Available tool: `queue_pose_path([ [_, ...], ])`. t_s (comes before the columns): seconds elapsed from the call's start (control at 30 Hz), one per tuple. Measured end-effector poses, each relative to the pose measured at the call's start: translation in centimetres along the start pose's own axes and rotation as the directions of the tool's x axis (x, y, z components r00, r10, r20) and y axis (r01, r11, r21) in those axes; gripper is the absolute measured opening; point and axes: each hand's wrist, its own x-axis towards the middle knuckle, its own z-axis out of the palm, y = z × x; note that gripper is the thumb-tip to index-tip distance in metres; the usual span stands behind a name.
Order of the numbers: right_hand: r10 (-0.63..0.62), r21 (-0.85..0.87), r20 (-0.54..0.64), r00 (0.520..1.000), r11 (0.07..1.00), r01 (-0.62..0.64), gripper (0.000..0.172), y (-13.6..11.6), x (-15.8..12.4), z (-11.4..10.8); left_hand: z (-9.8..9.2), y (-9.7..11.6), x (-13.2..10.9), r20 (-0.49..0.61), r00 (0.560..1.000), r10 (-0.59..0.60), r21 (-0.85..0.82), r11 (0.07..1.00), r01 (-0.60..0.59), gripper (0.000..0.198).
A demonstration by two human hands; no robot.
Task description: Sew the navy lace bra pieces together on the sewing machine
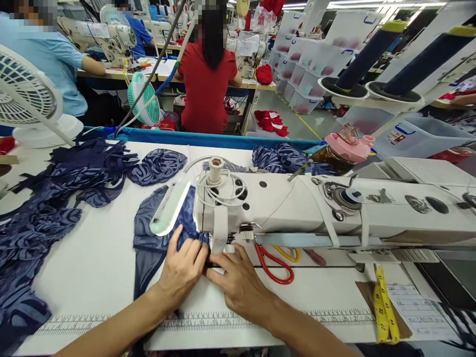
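Note:
A white sewing machine [297, 208] reaches in from the right, its needle end above a piece of navy patterned fabric [148, 223]. My left hand [182, 267] lies on the fabric just left of the presser foot, index finger stretched forward and the other fingers bent down on the cloth edge. Beside it, my right hand [238, 277] has its fingertips closed at the fabric edge, directly under the needle area. The stitching point itself is hidden by the fingers and the machine head. A lit pale lamp [169, 210] leans over the cloth.
Heaped navy fabric pieces [70, 203] cover the left side. Red-handled scissors [277, 270] lie beneath the machine arm. A yellow tape measure [385, 307] hangs at right, below thread cones [416, 64]. A white fan [29, 94] stands left; a person in red [208, 84] sits ahead.

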Motion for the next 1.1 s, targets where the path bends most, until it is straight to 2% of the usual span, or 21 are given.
queue_pose_path([
  [0.13, -0.007, 0.018, 0.000, 1.000, 1.000, 0.007, 0.058, -0.2, -0.1, -0.2, -0.1, -1.0, -0.6, -0.073, 0.994, 0.075, -0.167, 0.982, -0.087, 0.023],
  [0.23, -0.019, 0.026, -0.028, 0.999, 0.999, 0.019, 0.055, -0.2, -0.2, -0.3, -0.1, -1.3, -0.6, -0.077, 0.995, 0.067, -0.241, 0.967, -0.084, 0.023],
  [0.47, -0.065, 0.011, -0.095, 0.993, 0.998, 0.066, 0.050, 0.0, -0.4, -0.2, -0.1, -0.2, -1.1, -0.044, 0.997, 0.069, -0.251, 0.965, -0.078, 0.028],
  [0.6, -0.052, -0.022, -0.116, 0.992, 0.999, 0.050, 0.049, 0.1, -0.3, 0.2, 0.3, -0.9, -0.8, -0.056, 0.993, 0.101, -0.197, 0.974, -0.110, 0.028],
  [0.77, 0.001, -0.036, -0.156, 0.988, 0.999, -0.007, 0.048, 0.5, 0.4, 0.6, 1.4, -2.2, 0.0, 0.014, 0.987, 0.161, -0.183, 0.971, -0.156, 0.029],
  [0.83, 0.005, -0.033, -0.143, 0.990, 0.999, -0.010, 0.047, 0.6, 0.7, 0.6, 1.6, -2.1, 0.0, 0.055, 0.991, 0.121, -0.188, 0.976, -0.109, 0.032],
  [0.9, -0.003, -0.020, -0.140, 0.990, 1.000, 0.000, 0.048, 0.6, 0.7, 0.4, 1.6, -1.8, -0.3, 0.110, 0.993, 0.035, -0.226, 0.974, -0.009, 0.032],
  [0.97, 0.018, 0.002, -0.195, 0.981, 1.000, -0.018, 0.044, 0.7, 0.7, 0.2, 1.6, -1.5, -0.7, 0.143, 0.989, -0.024, -0.286, 0.956, 0.064, 0.029],
  [1.03, 0.072, 0.014, -0.256, 0.964, 0.997, -0.071, 0.039, 0.9, 0.6, 0.0, 1.6, -1.4, -1.0, 0.151, 0.988, -0.033, -0.337, 0.938, 0.083, 0.024],
  [1.1, 0.110, -0.005, -0.260, 0.959, 0.993, -0.115, 0.040, 1.0, 0.7, -0.1, 1.5, -1.5, -1.0, 0.147, 0.989, -0.023, -0.361, 0.930, 0.075, 0.023],
])
